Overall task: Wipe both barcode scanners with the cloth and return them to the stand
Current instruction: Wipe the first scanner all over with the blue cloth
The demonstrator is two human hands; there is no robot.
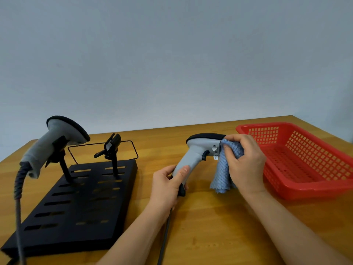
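My left hand (168, 185) grips the handle of a grey barcode scanner (198, 148) held above the table, its head pointing right. My right hand (245, 162) holds a blue-grey cloth (224, 169) bunched against the front of that scanner's head, with the cloth's tail hanging down. A second grey scanner (57, 140) sits in the left holder of the black slotted stand (80, 203). The stand's right holder (111, 148) has nothing in it.
A red plastic basket (305, 161) stands at the right on the wooden table (210, 226). The held scanner's cable (164, 236) runs down toward the front edge. A coiled cable (19, 188) hangs from the docked scanner at the left. A grey wall rises behind.
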